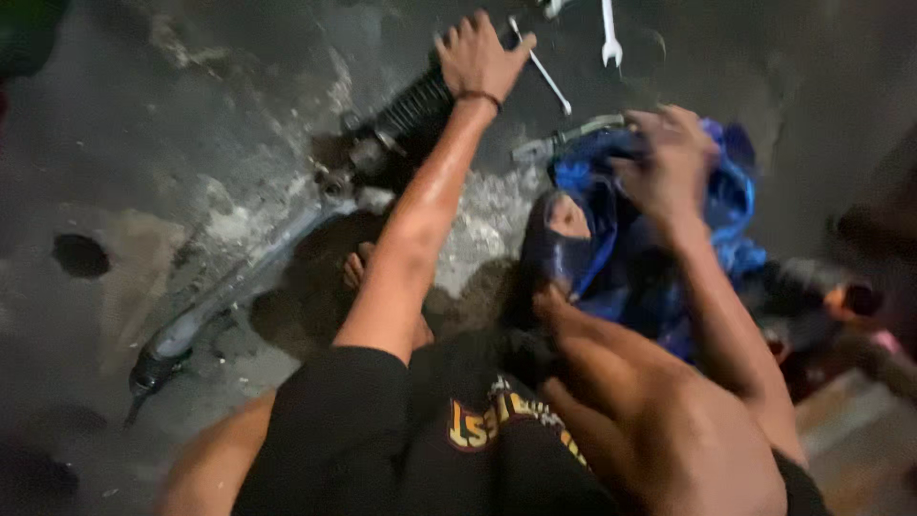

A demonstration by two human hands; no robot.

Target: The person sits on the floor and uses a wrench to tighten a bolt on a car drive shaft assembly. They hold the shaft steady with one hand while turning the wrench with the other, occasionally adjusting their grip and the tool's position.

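A: Nearest the lens, the black shirt (382, 449) bore a yellow printed patch. The left hand (478, 59) lay clamped on the ribbed black boot (415, 107) of the long metal rack (258, 263) on the floor.

B: And the right hand (669, 162)?

A: Blurred, at the blue plastic bag (726, 205); grip could not be told. Wrenches (608, 33) lay loose nearby, so the work looked unfinished. No packages or signs showed.

Ribbed black steering rack (287, 229), crumpled blue bag (659, 239)
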